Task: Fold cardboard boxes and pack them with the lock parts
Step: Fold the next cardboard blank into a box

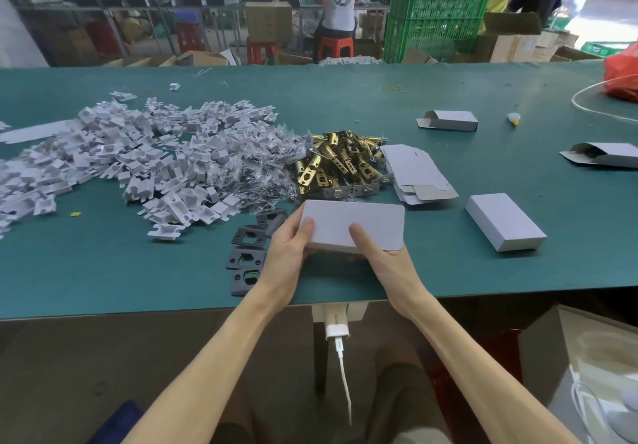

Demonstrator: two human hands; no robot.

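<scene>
both hands hold one white box (pixel 355 222) just above the worktop (pixel 483 278), close to its near edge, about the middle. the left hand (pixel 288 248) grips the box's left end and the right hand (pixel 378 257) grips its near side. each thumb lies on top and the other fingers are curled under, so both hands are clamped on the box. its top looks flat and shut, but i cannot tell if anything is inside.

one finished box (pixel 504 226) lies shut to the right, near the same edge. two half-made boxes (pixel 448 120) lie farther back on the right, with open ends.

i think the job has only just begun, because a lot is still left. a stack of flat boxes (pixel 417 174) waits in the middle, touching a pile of gold lock parts (pixel 341 164). left of that is a heap of little clear bags (pixel 255 174), and then a very big heap of white plastic pieces (pixel 121 157) spreading to the left edge. a few dark plates (pixel 247 254) lie just beside the left hand.
</scene>
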